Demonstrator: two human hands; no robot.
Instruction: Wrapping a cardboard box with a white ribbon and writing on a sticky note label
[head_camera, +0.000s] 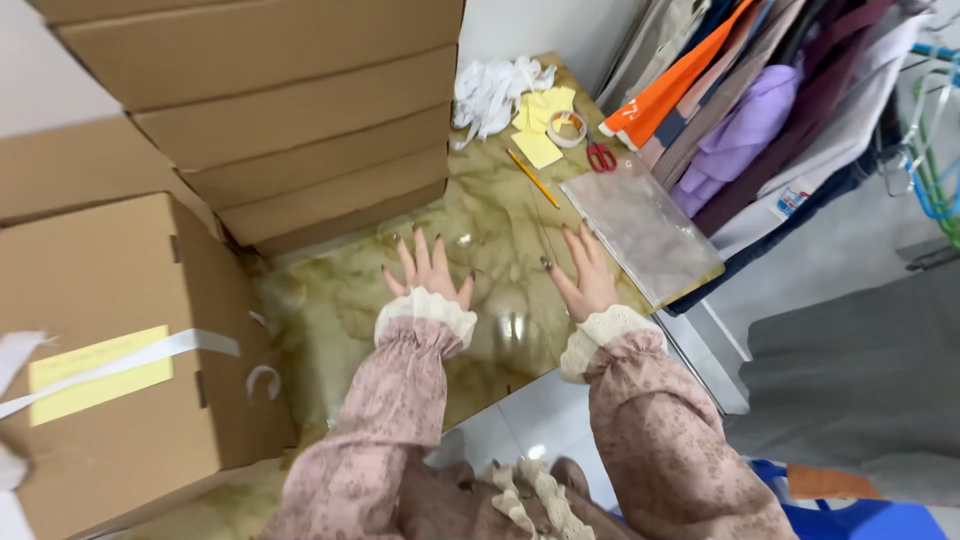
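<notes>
1. My left hand (432, 268) lies flat, palm down, fingers spread, on the marbled green-yellow tabletop (340, 310). It holds nothing.
2. My right hand (583, 272) is also flat and open with fingers splayed, on the same table. Its fingertips sit just beside the near edge of a clear plastic bag (640, 228); I cannot tell if they touch it.
3. The two hands are apart, with bare glossy table between them. Both wrists show pink floral sleeves with cream lace cuffs.
4. The clear plastic bag lies flat at the table's right edge, empty as far as I can see.
5. Beyond the bag: a yellow pencil (531, 177), red-handled scissors (601, 156), a roll of tape (567, 128) on yellow paper slips (541, 112), and a heap of white strips (490, 92) at the far corner.
6. A stack of flat cardboard boxes (290, 120) stands at the table's back left, well apart from my left hand.
7. A closed cardboard box (110, 400) with a yellow label and white strap sits near left.
8. Hanging clothes (740, 110) in orange, lilac and dark colours fill the rack to the right of the table.
</notes>
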